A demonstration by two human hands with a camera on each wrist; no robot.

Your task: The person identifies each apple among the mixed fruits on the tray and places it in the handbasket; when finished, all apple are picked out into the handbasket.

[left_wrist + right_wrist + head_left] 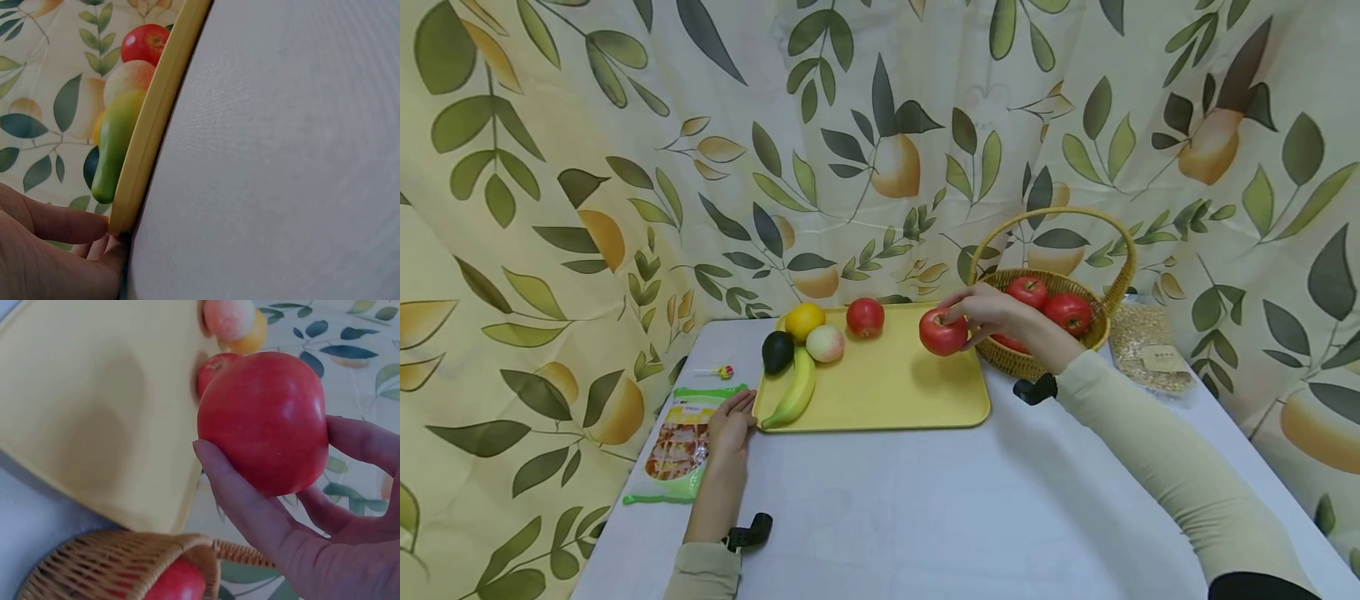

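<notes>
My right hand holds a red apple above the right part of a yellow tray. In the right wrist view, fingers and thumb are round the apple, and its shadow falls on the tray. At the tray's front left corner, my left hand pinches the rim, thumb on one side and fingers on the other in the left wrist view. On the tray lie another red apple, a peach, a yellow lemon-like fruit, a dark avocado and a banana.
A wicker basket with a tall handle and several red apples stands right of the tray. Behind it lies a clear bag of grains. A green-edged food packet and a lollipop are at the left. A patterned curtain hangs behind.
</notes>
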